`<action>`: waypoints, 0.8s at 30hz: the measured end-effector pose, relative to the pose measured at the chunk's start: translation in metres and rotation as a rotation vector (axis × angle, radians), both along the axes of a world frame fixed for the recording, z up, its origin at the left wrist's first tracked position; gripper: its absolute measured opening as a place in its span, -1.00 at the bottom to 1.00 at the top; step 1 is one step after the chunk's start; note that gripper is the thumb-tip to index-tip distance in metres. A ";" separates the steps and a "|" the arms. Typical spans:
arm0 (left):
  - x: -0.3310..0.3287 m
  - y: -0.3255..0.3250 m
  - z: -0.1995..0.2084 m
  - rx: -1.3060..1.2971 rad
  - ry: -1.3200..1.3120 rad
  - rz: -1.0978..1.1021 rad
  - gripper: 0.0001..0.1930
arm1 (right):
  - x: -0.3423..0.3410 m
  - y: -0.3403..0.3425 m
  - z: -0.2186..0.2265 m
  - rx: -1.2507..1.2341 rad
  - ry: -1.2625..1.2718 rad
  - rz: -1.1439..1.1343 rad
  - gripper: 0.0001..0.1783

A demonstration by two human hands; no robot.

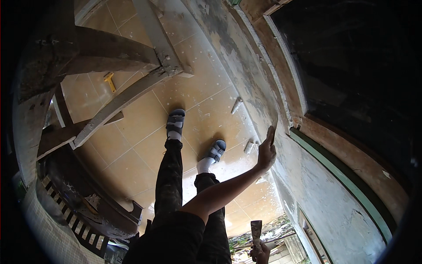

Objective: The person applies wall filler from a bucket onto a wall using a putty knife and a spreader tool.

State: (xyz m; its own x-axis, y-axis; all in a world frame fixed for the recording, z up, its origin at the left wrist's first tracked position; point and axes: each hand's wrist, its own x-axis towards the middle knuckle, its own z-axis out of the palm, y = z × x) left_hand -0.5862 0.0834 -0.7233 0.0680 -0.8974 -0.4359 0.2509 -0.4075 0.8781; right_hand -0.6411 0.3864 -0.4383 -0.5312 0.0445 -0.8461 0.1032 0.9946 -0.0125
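Observation:
My left hand (266, 152) is raised against the wall on the right, its arm stretched across my body. Its fingers are closed on a thin flat blade (275, 121), seen edge-on beside the wall; its handle is hidden. Low at the bottom edge, my right hand (260, 252) grips a putty knife (256, 229) with its wide end pointing up. Pale smears cover that blade. The wall (259, 81) has patchy grey and whitish paint, with worn spots below the window frame.
A wooden trestle (118, 103) stands at the left on the tiled floor (136, 163), which carries pale specks. Beneath it lies a yellow scraper (110, 82). Pale scraps (237, 105) lie along the wall's foot. A dark wooden bench (92, 202) is at lower left, a green-edged window sill (343, 176) at right.

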 end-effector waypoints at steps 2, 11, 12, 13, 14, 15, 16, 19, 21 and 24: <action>0.019 0.001 -0.008 0.123 -0.135 0.050 -0.37 | 0.001 -0.002 0.003 -0.028 -0.023 -0.029 -0.66; 0.195 -0.250 -0.101 -0.313 -0.196 0.610 -0.36 | -0.003 0.006 0.014 -0.065 -0.059 -0.075 -0.72; 0.171 -0.244 -0.095 -0.252 -0.101 0.496 -0.33 | -0.011 0.022 0.008 -0.061 -0.037 -0.073 -0.72; 0.144 -0.234 -0.086 -0.191 -0.008 0.382 -0.31 | -0.014 0.032 0.004 -0.056 -0.017 -0.072 -0.73; 0.094 -0.197 -0.056 -0.356 -0.306 0.393 -0.32 | -0.011 0.029 0.007 -0.142 0.026 -0.187 -0.72; 0.077 -0.162 -0.058 -0.341 -0.273 0.376 -0.32 | -0.006 0.026 0.001 -0.151 -0.007 -0.183 -0.72; 0.049 -0.113 -0.048 -0.286 -0.287 0.296 -0.36 | -0.005 0.025 -0.003 -0.112 0.015 -0.170 -0.70; 0.000 0.030 0.008 0.046 -0.158 -0.032 -0.49 | -0.005 0.012 -0.004 -0.048 0.065 -0.145 -0.66; 0.006 0.086 0.019 0.074 -0.199 0.086 -0.61 | 0.001 -0.023 0.004 -0.174 -0.073 -0.113 -0.76; 0.081 0.079 0.062 0.232 0.273 0.234 -0.70 | 0.007 -0.080 0.017 -0.329 -0.130 0.087 -0.72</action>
State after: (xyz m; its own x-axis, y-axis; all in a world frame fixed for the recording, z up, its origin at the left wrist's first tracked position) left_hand -0.5054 0.1622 -0.6617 0.1122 -0.7477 -0.6545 0.5708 -0.4906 0.6584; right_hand -0.6336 0.3063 -0.4213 -0.4083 -0.2821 -0.8682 0.0404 0.9445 -0.3259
